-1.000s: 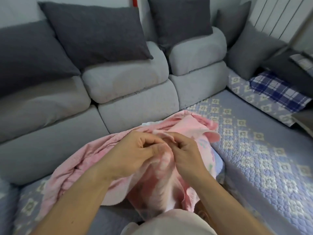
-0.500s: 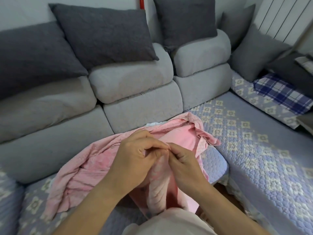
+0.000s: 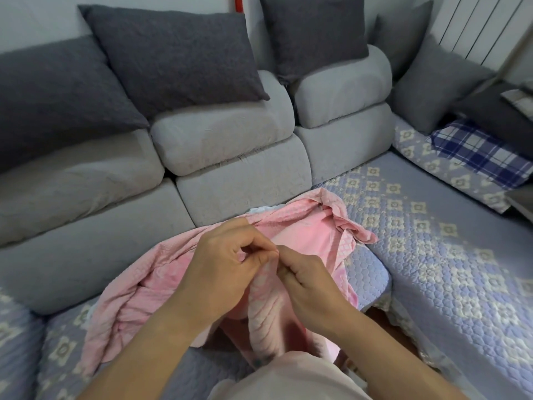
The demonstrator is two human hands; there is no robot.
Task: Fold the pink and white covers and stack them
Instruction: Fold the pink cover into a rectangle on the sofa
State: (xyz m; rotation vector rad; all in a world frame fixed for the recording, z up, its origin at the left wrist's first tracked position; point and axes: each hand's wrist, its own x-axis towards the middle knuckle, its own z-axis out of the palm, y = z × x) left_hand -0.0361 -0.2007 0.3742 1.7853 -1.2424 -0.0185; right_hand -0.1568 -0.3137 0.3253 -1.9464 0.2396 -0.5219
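Observation:
A crumpled pink cover [image 3: 305,229] lies on the quilted seat in front of me, one end trailing left and one hanging down toward my lap. A sliver of white cover [image 3: 264,209] peeks out behind its far edge. My left hand [image 3: 227,264] and my right hand [image 3: 308,278] meet at the middle, both pinching the same raised edge of the pink cover, fingertips nearly touching.
A grey sofa backrest [image 3: 239,168] with dark grey pillows [image 3: 173,56] rises just behind the covers. The lilac quilted seat cover [image 3: 432,255] stretches to the right. A blue plaid cushion [image 3: 478,153] lies at the far right.
The view has shifted slightly. My hands stay pinched together on the pink cover, which has been drawn up a little and lies more gathered.

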